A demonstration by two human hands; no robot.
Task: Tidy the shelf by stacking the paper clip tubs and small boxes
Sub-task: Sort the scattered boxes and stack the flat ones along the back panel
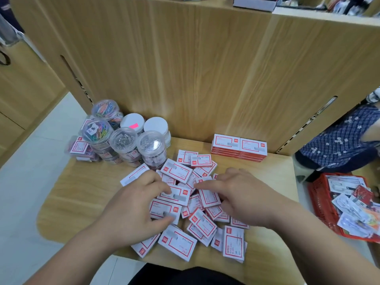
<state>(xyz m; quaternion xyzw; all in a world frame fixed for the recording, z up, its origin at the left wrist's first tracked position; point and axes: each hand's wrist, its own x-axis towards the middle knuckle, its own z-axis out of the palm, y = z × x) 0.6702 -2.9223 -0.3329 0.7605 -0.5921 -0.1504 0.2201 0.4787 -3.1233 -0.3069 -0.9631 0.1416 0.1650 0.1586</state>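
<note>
Several small white and red boxes [178, 242] lie in a loose heap on the wooden shelf [82, 194]. My left hand [133, 208] is over the heap's left side, fingers and thumb curled round one box [164, 209]. My right hand [238, 194] lies on the heap's right side, its fingers stretched left across the boxes. Clear round paper clip tubs [125, 140] stand stacked at the back left, some with coloured clips, some with silver ones. A neat stack of the same boxes [239, 148] sits at the back right against the panel.
A tall wooden back panel [195, 68] rises behind the shelf. A red basket [320, 202] full of packaged goods stands to the right, below the shelf. A person in a blue patterned garment [345, 136] is at the right edge. White floor lies to the left.
</note>
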